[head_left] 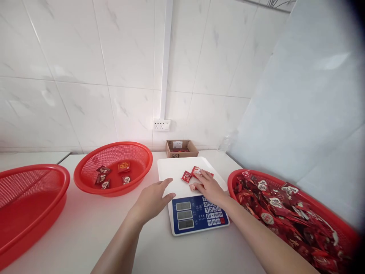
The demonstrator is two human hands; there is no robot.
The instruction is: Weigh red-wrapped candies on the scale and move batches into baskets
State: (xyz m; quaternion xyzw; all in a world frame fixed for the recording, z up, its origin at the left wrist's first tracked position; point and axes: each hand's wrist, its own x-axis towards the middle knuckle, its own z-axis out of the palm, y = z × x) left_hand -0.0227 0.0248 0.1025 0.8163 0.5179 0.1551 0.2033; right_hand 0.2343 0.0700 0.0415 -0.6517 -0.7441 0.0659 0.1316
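With the left hand point(154, 198) empty, fingers apart, the right hand point(209, 185), spread over red packets point(186, 176), could skew the scale point(168, 168) by pressing.

Left hand point(151, 198) and right hand point(211, 187) showing bare. Left forearm point(119, 243), right forearm point(265, 236) also showing bare, narrowing toward the hands

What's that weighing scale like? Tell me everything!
The scale lies flat on the white table. Its smooth white top looks like plastic. The blue front panel has three small grey screens, too faint to read, and pale keys plus a red one. Mostly red packets lie on top; the right hand is on some, hiding a few keys. The left hand is by the left edge, perhaps touching.
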